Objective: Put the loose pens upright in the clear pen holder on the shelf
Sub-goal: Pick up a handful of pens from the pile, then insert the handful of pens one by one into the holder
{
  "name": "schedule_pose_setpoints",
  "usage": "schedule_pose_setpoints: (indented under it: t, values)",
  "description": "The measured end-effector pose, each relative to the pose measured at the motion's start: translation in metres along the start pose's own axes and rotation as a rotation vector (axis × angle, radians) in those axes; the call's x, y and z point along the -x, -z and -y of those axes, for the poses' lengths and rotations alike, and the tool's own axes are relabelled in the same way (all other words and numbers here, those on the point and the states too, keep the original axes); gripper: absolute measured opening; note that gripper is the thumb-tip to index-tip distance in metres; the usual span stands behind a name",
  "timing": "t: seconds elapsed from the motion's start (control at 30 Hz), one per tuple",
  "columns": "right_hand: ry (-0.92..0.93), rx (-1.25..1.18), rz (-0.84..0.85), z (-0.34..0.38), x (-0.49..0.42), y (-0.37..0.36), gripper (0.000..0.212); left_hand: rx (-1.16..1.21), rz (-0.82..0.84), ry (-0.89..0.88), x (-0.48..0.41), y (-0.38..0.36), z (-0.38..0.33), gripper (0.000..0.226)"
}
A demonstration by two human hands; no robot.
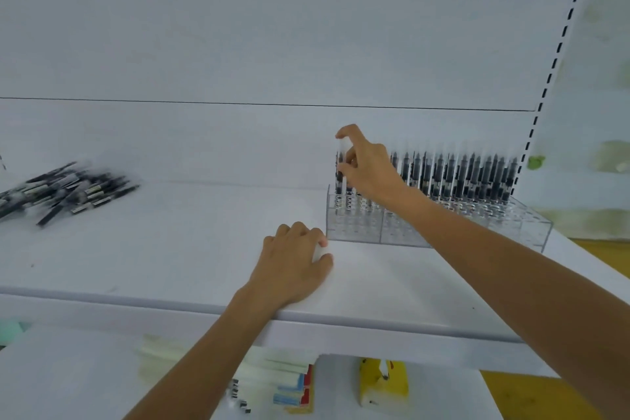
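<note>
The right hand (364,164) is pinching a pen (342,160) over the holder (354,228); if tilted, it is risking knocking the standing pens (460,177). The left hand (293,259) is curling, grip unclear.

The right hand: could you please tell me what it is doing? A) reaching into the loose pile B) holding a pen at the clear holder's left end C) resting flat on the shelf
B: the right hand pinches an upright pen at the left end of the clear holder.
</note>
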State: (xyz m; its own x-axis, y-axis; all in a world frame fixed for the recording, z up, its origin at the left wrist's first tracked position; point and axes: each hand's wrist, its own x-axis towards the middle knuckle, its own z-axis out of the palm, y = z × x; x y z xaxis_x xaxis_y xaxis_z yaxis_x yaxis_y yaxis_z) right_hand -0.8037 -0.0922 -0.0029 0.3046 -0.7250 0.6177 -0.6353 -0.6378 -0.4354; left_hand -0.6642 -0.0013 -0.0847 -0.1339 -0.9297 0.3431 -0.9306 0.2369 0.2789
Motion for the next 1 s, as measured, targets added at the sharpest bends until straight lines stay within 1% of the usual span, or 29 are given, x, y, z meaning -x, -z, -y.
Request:
schedule_pose_setpoints:
  t: [0.1, 0.17, 0.23, 0.27, 0.33, 0.37, 0.4, 0.43, 0.5, 0.57, 0.63, 0.73, 0.8, 0.9, 0.97, 1.0]
  values:
    - [-0.001, 0.163, -0.015, -0.001, 0.003, -0.006, 0.042, 0.023, -0.016, -0.011, 0.001, 0.000, 0.000, 0.031]
    - [0.000, 0.228, -0.043, -0.001, 0.002, -0.009, 0.042, 0.214, -0.095, 0.024, -0.001, 0.004, 0.000, 0.031]
    - [-0.021, 0.285, -0.076, 0.003, -0.001, -0.011, 0.039, 0.437, -0.234, 0.105, -0.003, 0.017, 0.007, 0.029]
    - [-0.023, 0.325, -0.111, 0.006, -0.002, -0.012, 0.038, 0.456, -0.281, 0.122, -0.003, 0.026, 0.015, 0.028]
    - [0.036, 0.401, -0.219, 0.016, -0.007, -0.018, 0.039, 0.417, -0.279, 0.137, 0.004, 0.044, 0.038, 0.027]
    - [0.082, 0.401, -0.289, 0.026, -0.011, -0.022, 0.044, 0.396, -0.271, 0.152, 0.010, 0.054, 0.052, 0.027]
    - [0.120, 0.358, -0.355, 0.039, -0.015, -0.028, 0.049, 0.362, -0.272, 0.167, 0.017, 0.065, 0.068, 0.027]
    - [0.136, 0.275, -0.361, 0.058, -0.019, -0.036, 0.053, 0.325, -0.282, 0.184, 0.026, 0.077, 0.085, 0.026]
    - [0.168, 0.068, -0.296, 0.105, -0.026, -0.059, 0.054, 0.249, -0.315, 0.229, 0.047, 0.100, 0.119, 0.026]
    - [0.239, -0.063, -0.215, 0.156, -0.027, -0.088, 0.051, 0.203, -0.343, 0.288, 0.072, 0.126, 0.152, 0.024]
    - [0.341, -0.111, -0.136, 0.205, -0.025, -0.121, 0.046, 0.156, -0.378, 0.349, 0.101, 0.151, 0.183, 0.023]
    - [0.427, -0.141, 0.012, 0.264, -0.020, -0.172, 0.043, 0.085, -0.433, 0.422, 0.146, 0.185, 0.223, 0.022]
    - [0.434, -0.161, 0.111, 0.291, -0.015, -0.203, 0.041, 0.060, -0.452, 0.469, 0.175, 0.204, 0.246, 0.018]
    - [0.376, -0.175, 0.260, 0.313, -0.012, -0.244, 0.035, 0.035, -0.451, 0.515, 0.207, 0.222, 0.274, 0.013]
    - [0.331, -0.170, 0.341, 0.320, -0.013, -0.266, 0.024, 0.032, -0.455, 0.537, 0.220, 0.229, 0.291, 0.012]
    - [0.306, -0.161, 0.364, 0.322, -0.016, -0.275, 0.014, 0.036, -0.461, 0.547, 0.223, 0.230, 0.298, 0.011]
